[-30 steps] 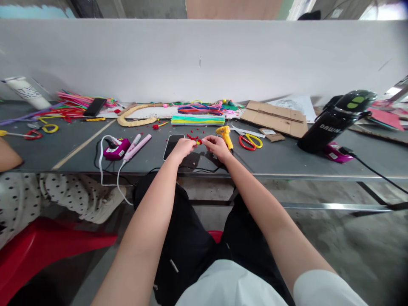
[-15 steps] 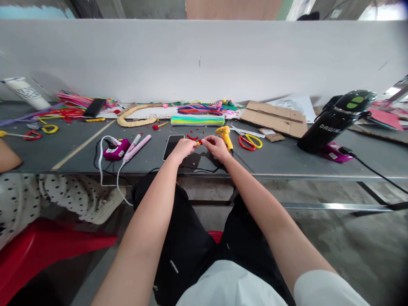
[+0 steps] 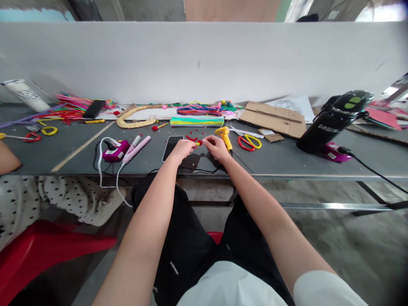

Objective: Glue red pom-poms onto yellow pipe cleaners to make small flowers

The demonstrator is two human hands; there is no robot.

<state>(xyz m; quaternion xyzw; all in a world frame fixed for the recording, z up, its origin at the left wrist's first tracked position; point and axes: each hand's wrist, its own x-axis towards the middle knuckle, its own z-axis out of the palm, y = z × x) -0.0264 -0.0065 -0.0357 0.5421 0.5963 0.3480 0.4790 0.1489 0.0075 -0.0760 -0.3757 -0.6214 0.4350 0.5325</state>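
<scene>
The grey table point(image 3: 280, 163) bears flat cardboard point(image 3: 274, 119) behind and right of the yellow glue gun point(image 3: 224, 137), scissors point(image 3: 249, 141) just right of it, and a phone point(image 3: 171, 146) to its left, partly covered. Left of the glue gun, the left hand point(image 3: 185, 151) and, nearer it, the right hand point(image 3: 216, 147) pinch a small red-and-yellow piece point(image 3: 199, 143) between their fingertips. Tiny red scraps point(image 3: 191, 138) lie left of the gun too.

Apparent craft workshop, long grey table point(image 3: 280, 160), bright pipe cleaners point(image 3: 196, 121) at twelve o'clock, cardboard point(image 3: 273, 118) at two, concrete floor point(image 3: 334, 242) at four, co-worker's arm point(image 3: 8, 158) at nine
</scene>
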